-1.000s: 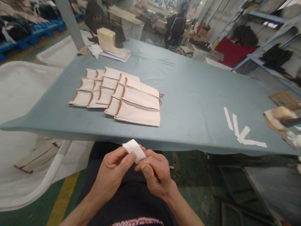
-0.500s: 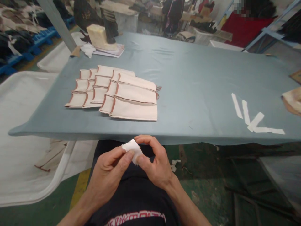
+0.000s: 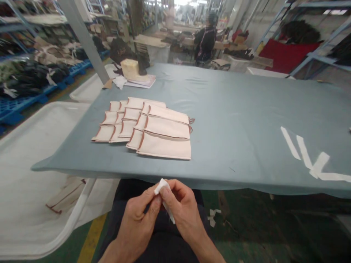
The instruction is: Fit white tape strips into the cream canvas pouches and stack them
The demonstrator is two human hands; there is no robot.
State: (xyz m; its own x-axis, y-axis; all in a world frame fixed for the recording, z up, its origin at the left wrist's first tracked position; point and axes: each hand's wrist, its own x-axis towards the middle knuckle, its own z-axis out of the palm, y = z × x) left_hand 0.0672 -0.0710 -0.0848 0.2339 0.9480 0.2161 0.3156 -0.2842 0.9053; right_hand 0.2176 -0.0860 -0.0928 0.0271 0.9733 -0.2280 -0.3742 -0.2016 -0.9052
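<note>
Just off the table's front edge, over the lap, my left hand (image 3: 139, 215) and my right hand (image 3: 182, 204) meet at a small white strip (image 3: 167, 201). Thumb and fingers of each hand pinch it; its upper end pokes up between them and its lower part hangs beside my right fingers. Cream fabric pieces with brown edging (image 3: 167, 144) lie in overlapping rows on the blue-grey table (image 3: 233, 109), left of centre. Several white strips (image 3: 304, 151) lie at the table's right side.
A yellowish block (image 3: 129, 69) stands on papers at the table's back left, beside a metal post (image 3: 85, 40). At the left is a white tub (image 3: 63, 233) with a cream piece in it. A person (image 3: 205, 40) is in the background.
The view has tilted up, so the table sits lower in it. The white strip, broad and flat before, is now folded narrower between my fingers, and my right thumb presses over it.
</note>
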